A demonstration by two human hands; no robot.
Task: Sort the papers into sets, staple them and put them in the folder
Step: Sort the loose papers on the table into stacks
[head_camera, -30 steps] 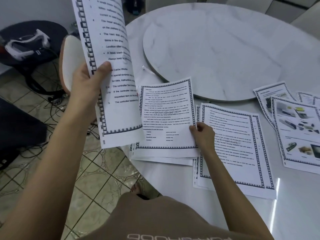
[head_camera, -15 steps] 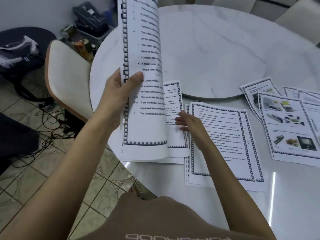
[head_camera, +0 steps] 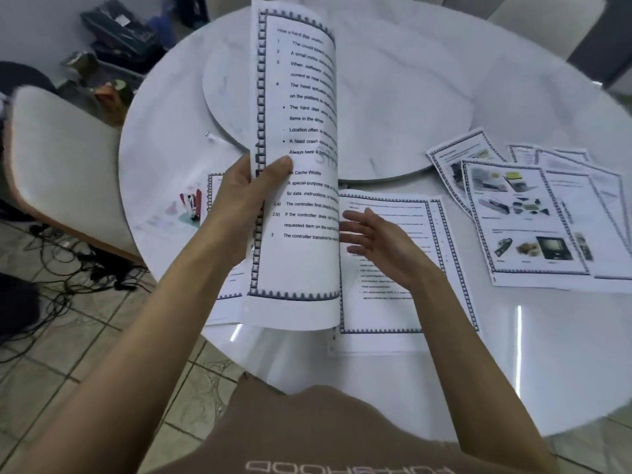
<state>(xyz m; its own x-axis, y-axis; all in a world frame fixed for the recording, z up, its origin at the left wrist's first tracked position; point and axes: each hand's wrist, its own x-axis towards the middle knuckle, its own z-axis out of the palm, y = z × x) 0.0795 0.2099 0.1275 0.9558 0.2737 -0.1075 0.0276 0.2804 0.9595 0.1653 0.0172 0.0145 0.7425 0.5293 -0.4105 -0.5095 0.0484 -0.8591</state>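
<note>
White marble table, round, with a raised round disc at its middle, fills most of the frame. A padded chair and tangled cables on the tiled floor are at the left. In the upper left corner a crate on the floor holds dark gear too blurred to name.

The left hand holds a curled sheaf of papers upright at frame centre, thumb on the front and fingers gripping behind. The right hand hovers just right of the sheaf with its fingers spread and loose, holding nothing, above a bordered text pile. A second text pile lies mostly hidden behind the sheaf and left arm. Picture pages fan out at the right. A red and black stapler lies left of centre beside a pale see-through sheet; whether that is the folder cannot be told.

Half a second ago the right hand's fingers rested on the seam between the two text piles; now they are lifted. The sheaf has shifted toward frame centre.
</note>
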